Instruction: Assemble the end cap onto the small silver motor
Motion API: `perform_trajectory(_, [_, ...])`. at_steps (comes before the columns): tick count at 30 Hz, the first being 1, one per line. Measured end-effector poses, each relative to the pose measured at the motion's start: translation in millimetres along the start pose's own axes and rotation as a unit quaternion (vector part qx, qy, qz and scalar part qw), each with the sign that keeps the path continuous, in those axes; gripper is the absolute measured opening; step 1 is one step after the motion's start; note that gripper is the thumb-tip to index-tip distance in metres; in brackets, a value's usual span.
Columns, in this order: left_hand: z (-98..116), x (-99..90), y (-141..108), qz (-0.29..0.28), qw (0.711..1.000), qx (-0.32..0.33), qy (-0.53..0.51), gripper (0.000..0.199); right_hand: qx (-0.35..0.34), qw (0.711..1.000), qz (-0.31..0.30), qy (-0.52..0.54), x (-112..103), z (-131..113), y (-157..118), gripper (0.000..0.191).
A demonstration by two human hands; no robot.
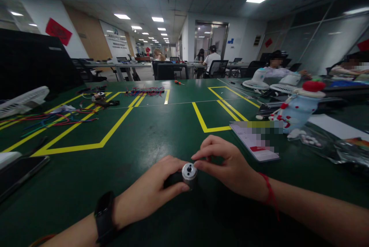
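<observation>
Left hand (pixel 155 183) grips metal cylinder (pixel 189 179); keep it steady, face up. Right hand (pixel 230 162) pinches narrowly by its rim; contents unclear.

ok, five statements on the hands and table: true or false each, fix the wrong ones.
1. The left hand grips a metal cylinder. True.
2. The black watch is on the right wrist. False: it is on the left.
3. The tabletop is green. True.
4. The orange-handled tool lies beside the cylinder. False: it lies toward the table's far edge.
5. The cylinder's visible end shows dark spots. True.
</observation>
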State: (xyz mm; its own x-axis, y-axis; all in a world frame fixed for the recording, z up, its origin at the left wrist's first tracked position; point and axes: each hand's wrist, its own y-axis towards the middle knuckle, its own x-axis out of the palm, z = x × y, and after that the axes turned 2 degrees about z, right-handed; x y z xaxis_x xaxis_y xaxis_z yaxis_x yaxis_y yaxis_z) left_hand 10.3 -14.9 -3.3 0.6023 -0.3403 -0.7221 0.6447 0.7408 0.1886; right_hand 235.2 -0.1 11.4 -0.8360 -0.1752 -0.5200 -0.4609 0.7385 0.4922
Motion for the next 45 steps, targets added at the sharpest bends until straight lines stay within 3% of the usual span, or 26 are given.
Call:
perform_trajectory(5, [0, 0.5, 0, -0.005, 1.000, -0.003, 0.001, 0.020, -0.031, 0.997, -0.065, -0.022, 6, -4, 0, 0.014])
perform_trajectory(11, [0, 0.7, -1, 0.002, 1.000, -0.001, 0.004, 0.020, -0.030, 0.999, -0.010, 0.013, 9, 0, 1, 0.013])
perform_trajectory(17, [3, 0.9, -1, 0.001, 1.000, 0.002, 0.000, 0.015, -0.033, 0.997, -0.066, 0.008, 12, -5, 1, 0.015])
perform_trajectory(23, [2, 1.5, 0, 0.002, 1.000, -0.003, 0.002, 0.015, 0.027, 0.997, -0.038, 0.058, 12, -3, 0, 0.013])
perform_trajectory(30, [1, 1.5, 0, 0.001, 1.000, -0.004, 0.006, 0.016, 0.081, 0.991, -0.085, 0.070, 7, -6, 1, 0.015])
perform_trajectory(32, [2, 0.6, -1, 0.000, 1.000, -0.005, 0.005, 0.017, 0.117, 0.984, -0.056, 0.119, 4, -1, 1, 0.021])
perform_trajectory(35, [3, -1.3, -1, -0.005, 1.000, -0.006, 0.001, 0.020, 0.191, 0.961, 0.035, 0.196, -6, 20, 3, 0.023])
perform_trajectory(38, [4, -2.9, -1, -0.011, 1.000, -0.009, -0.002, 0.021, 0.248, 0.948, 0.106, 0.168, -17, 48, 5, 0.023])
perform_trajectory(41, [4, -3.0, -1, -0.015, 1.000, -0.013, -0.002, 0.023, 0.267, 0.943, 0.118, 0.162, -22, 66, 5, 0.029])
perform_trajectory(45, [4, -2.0, -1, -0.014, 1.000, -0.011, -0.003, 0.022, 0.260, 0.948, 0.101, 0.150, -21, 64, 4, 0.028])
